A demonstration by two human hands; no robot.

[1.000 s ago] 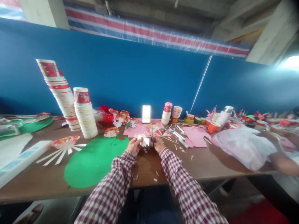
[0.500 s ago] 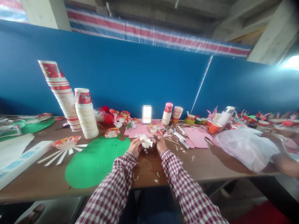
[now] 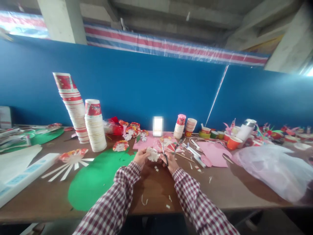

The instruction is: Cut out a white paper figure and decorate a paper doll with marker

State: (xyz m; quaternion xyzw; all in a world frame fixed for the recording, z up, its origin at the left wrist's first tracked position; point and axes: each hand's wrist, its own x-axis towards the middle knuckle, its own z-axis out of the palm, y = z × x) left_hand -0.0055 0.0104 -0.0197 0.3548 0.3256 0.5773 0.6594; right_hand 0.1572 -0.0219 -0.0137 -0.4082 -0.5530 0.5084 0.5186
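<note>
My left hand (image 3: 141, 157) is closed on a small white cut-up paper piece (image 3: 153, 154), held just above the brown table (image 3: 220, 186). My right hand (image 3: 169, 162) grips a pair of scissors (image 3: 163, 151), blades pointing up and away, right beside the paper piece. Both hands sit close together at the table's middle, in checked red-and-white sleeves. Small paper scraps (image 3: 156, 168) lie under and in front of the hands.
A green paper circle (image 3: 97, 178) lies left of the hands. Two tall stacks of paper cups (image 3: 94, 125) stand behind it. Pink sheets (image 3: 215, 151), craft pieces and small cups crowd the far side. A white plastic bag (image 3: 276, 168) lies at the right.
The view has tilted and shifted, so the table sits lower in frame. The hands stay together on the paper and scissors. The other person's arm at the right is out of view now.
</note>
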